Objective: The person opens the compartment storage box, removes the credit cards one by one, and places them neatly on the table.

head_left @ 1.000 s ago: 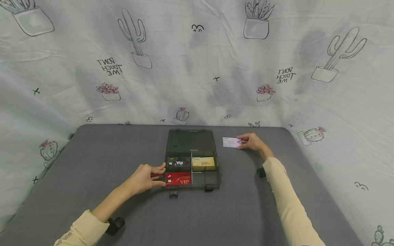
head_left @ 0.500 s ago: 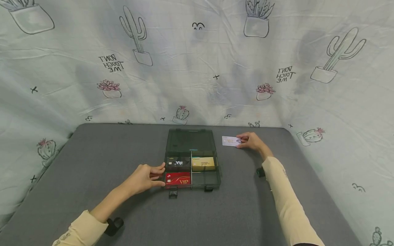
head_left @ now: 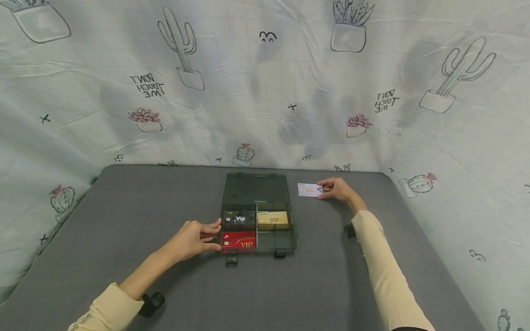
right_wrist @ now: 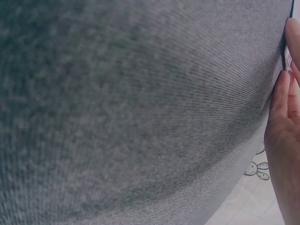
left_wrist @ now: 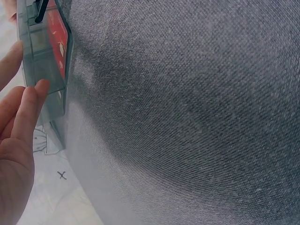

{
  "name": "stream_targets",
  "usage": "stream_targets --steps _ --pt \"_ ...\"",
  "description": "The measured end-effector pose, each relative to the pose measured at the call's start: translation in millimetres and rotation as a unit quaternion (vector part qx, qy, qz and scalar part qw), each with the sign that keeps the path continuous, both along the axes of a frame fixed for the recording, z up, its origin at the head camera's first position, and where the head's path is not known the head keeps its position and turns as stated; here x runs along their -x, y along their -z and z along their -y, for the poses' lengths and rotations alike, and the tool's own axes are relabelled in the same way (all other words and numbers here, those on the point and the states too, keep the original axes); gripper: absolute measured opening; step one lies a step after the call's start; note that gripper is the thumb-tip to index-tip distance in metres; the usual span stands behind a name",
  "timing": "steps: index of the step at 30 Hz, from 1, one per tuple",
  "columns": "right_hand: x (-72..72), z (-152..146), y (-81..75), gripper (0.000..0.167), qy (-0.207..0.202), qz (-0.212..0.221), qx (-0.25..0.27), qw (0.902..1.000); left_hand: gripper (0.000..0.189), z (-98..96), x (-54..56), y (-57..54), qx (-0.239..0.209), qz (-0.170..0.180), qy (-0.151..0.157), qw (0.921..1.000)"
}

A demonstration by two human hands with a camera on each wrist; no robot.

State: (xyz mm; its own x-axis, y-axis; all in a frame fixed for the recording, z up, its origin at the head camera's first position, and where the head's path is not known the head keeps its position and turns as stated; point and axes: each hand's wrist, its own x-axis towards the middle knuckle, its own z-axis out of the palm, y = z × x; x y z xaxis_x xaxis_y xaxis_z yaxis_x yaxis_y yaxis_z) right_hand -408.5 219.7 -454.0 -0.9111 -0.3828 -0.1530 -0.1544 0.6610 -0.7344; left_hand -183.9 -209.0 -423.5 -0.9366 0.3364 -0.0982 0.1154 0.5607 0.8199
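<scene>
A dark translucent divided plastic box (head_left: 256,253) lies with its lid (head_left: 256,188) folded back on the table. A black VIP card (head_left: 240,219) fills its back left compartment, a red VIP card (head_left: 239,240) the front left, and a gold card (head_left: 272,219) the back right. Nothing shows in the front right compartment. My left hand (head_left: 193,240) touches the box's left wall with thumb and fingertips apart; in the left wrist view those fingers (left_wrist: 29,110) look nearly straight. Right of the lid, my right hand (head_left: 337,189) pinches a white VIP card (head_left: 307,190) by its right end.
The box stands mid-way on a grey cloth-covered table (head_left: 265,299). Two latches (head_left: 232,259) stick out at its front edge. Behind the table and at both sides hangs a pale curtain (head_left: 265,92) printed with cacti. Black wrist straps (head_left: 152,304) sit on the arms.
Nothing but a slight shift of the head view; both hands, the box and the white card keep nearly the same places.
</scene>
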Motion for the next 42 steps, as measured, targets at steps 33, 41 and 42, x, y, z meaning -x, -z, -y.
stream_targets --steps 33,41,42 --pt "-1.7 2 -2.8 0.051 -0.001 0.005 -0.016 0.9999 0.061 1.6 2.8 0.8 0.0 -0.005 0.002 1.0" --pt "-5.0 -1 0.2 0.053 -0.02 0.003 0.013 0.9997 0.059 -3.6 -6.2 -1.0 -0.002 -0.003 -0.002 1.0" --pt "-5.2 -1 0.7 0.053 -0.021 0.003 0.015 0.9997 0.059 -4.4 -7.3 -1.3 -0.003 -0.002 -0.003 1.0"
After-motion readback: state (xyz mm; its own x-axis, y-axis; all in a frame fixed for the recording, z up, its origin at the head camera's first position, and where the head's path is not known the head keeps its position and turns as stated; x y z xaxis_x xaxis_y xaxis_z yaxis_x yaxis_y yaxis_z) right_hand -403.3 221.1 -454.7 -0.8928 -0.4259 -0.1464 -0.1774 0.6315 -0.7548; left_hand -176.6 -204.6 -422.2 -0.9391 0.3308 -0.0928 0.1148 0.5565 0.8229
